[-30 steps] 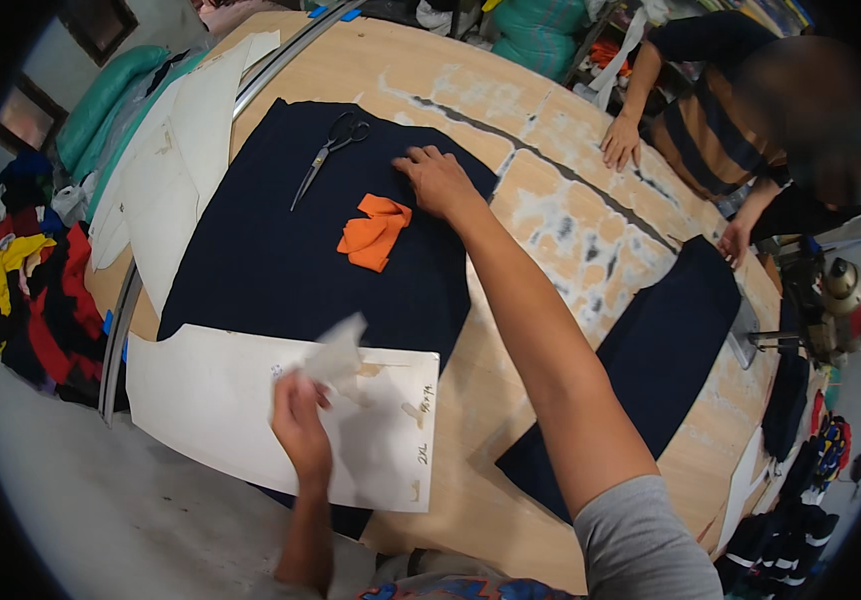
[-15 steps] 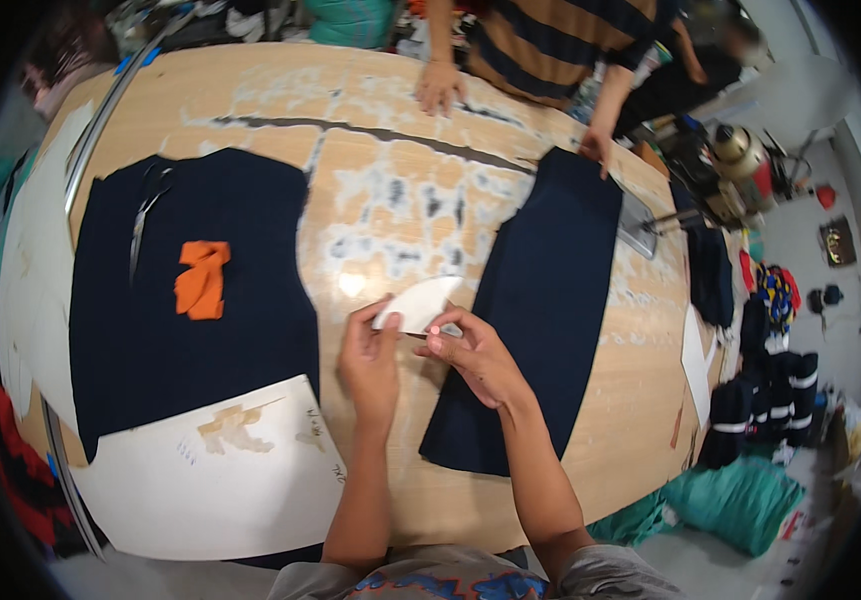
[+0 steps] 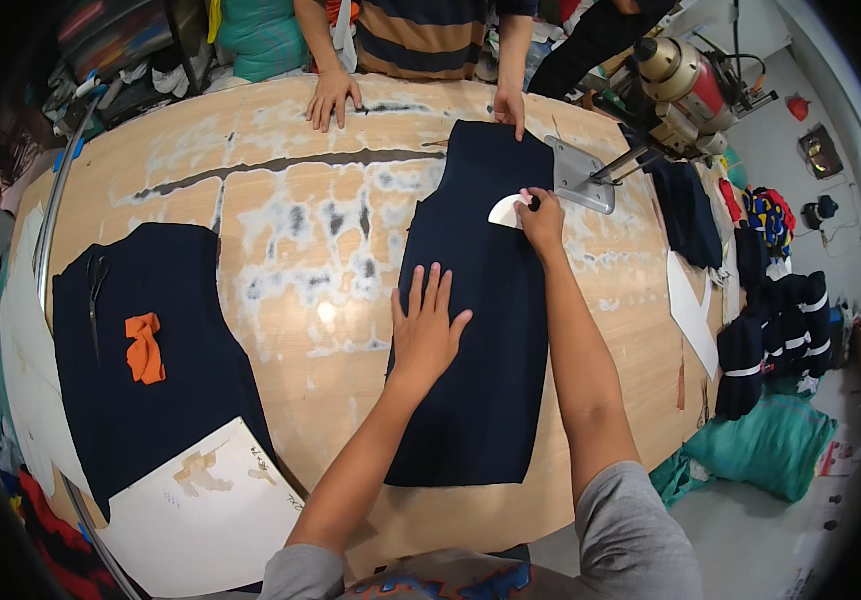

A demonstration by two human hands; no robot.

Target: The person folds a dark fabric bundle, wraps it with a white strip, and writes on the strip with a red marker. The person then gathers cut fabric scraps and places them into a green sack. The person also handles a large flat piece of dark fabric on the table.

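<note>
A long stack or panel of navy fabric (image 3: pixel 475 400) lies on the table in front of me. My left hand (image 3: pixel 428 335) rests flat on its left side, fingers spread. Farther up, my right hand (image 3: pixel 544 218) pinches a small white quarter-round card piece (image 3: pixel 504 211), which lies on or just over the fabric near its right edge. Something small and dark shows at the right fingertips, too small to name. To the left lies a wider navy fabric piece (image 3: pixel 180 270), bearing scissors (image 3: pixel 96 300) and a crumpled orange cloth strip (image 3: pixel 145 350).
Across the wooden table (image 3: pixel 335 440), a co-worker's hand (image 3: pixel 333 98) leans on the top; the other hand (image 3: pixel 510 108) touches the fabric's far end. A cutting machine (image 3: pixel 675 95) with a grey base plate (image 3: pixel 582 178) stands far right. A white pattern sheet (image 3: pixel 210 520) lies near left.
The white piece has gone from between my hands to the far part of the fabric, in my right hand. My left hand has let go and flattened on the fabric. The view has shifted.
</note>
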